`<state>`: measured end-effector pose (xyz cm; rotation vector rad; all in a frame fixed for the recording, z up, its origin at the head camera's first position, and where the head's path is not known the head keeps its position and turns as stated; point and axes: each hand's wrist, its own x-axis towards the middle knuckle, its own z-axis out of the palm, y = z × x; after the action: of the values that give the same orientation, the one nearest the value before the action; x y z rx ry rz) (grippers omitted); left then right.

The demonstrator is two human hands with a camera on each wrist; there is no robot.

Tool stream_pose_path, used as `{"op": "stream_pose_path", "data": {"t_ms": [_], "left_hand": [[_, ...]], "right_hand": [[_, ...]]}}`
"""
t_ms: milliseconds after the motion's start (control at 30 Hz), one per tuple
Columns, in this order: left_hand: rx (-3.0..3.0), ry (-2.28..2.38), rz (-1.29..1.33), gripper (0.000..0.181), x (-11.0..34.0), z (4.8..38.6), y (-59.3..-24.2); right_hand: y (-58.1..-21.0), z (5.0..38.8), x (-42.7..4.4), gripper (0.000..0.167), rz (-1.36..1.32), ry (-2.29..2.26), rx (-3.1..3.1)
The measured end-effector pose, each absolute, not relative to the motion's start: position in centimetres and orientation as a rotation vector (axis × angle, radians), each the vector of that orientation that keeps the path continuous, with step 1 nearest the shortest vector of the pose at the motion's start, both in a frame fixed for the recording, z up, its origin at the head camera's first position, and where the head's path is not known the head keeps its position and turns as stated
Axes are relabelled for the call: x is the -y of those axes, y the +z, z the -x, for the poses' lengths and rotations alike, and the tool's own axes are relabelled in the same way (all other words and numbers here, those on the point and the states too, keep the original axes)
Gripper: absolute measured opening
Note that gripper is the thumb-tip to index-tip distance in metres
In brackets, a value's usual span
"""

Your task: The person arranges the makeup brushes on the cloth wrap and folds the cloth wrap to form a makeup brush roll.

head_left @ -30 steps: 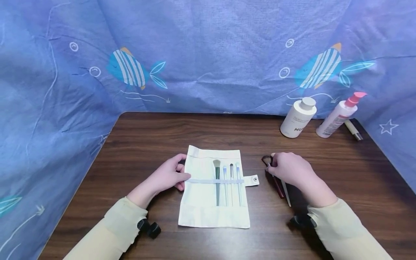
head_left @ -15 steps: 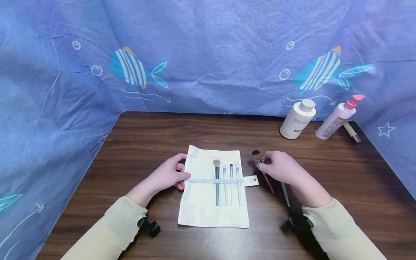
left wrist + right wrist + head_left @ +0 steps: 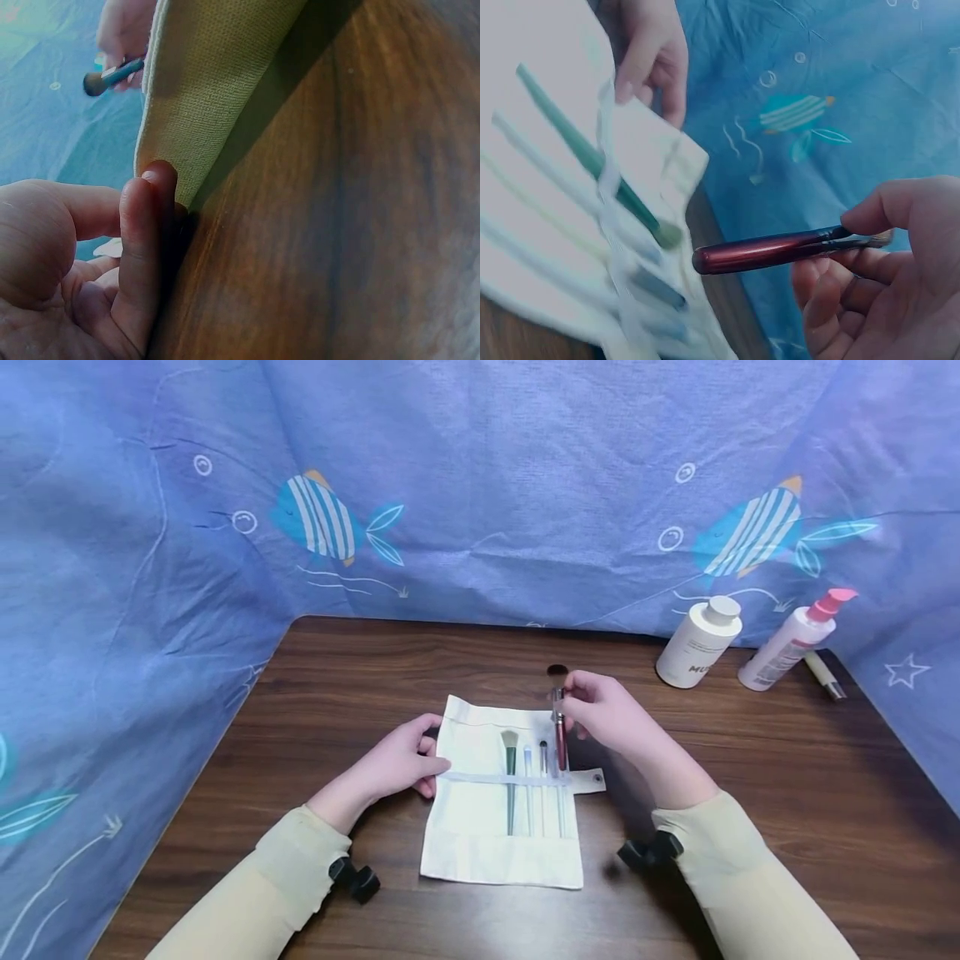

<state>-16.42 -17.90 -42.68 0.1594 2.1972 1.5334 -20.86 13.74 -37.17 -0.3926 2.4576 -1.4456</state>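
A white fabric brush roll (image 3: 468, 818) lies unrolled on the table, with several makeup brushes under its elastic strap. One of them, green-handled (image 3: 511, 785), has a wide head. At the roll's left edge my left hand (image 3: 401, 760) pinches the cloth; in the left wrist view its fingertips (image 3: 139, 225) meet that edge. My right hand (image 3: 611, 714) holds a makeup brush with a dark red handle (image 3: 757, 251) over the roll's upper right part. This brush has its dark bristles pointing away and its handle end toward the strap.
A white bottle (image 3: 697, 643) and a pink pump bottle (image 3: 787, 647) stand at the back right, beside a small cream tube (image 3: 823, 675). The roll's snap tab (image 3: 588, 781) sticks out to the right. A blue fish-print cloth (image 3: 480, 493) hangs behind the table.
My right hand has picked the red-handled brush off the table and carried it left over the roll. My left hand keeps its place at the roll's edge.
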Motion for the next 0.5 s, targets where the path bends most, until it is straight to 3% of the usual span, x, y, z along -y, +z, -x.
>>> {"op": "stream_pose_path", "data": {"t_ms": [333, 500], "left_hand": [[-2.195, 1.543, -0.161, 0.064, 18.0, 16.6, -43.0], [-2.198, 1.541, -0.164, 0.063, 18.0, 16.6, -42.9]], "right_hand": [[-38.4, 21.7, -9.1, 0.008, 0.293, -1.594, -2.239], [-39.0, 21.9, -7.7, 0.018, 0.208, -1.656, -2.129]]}}
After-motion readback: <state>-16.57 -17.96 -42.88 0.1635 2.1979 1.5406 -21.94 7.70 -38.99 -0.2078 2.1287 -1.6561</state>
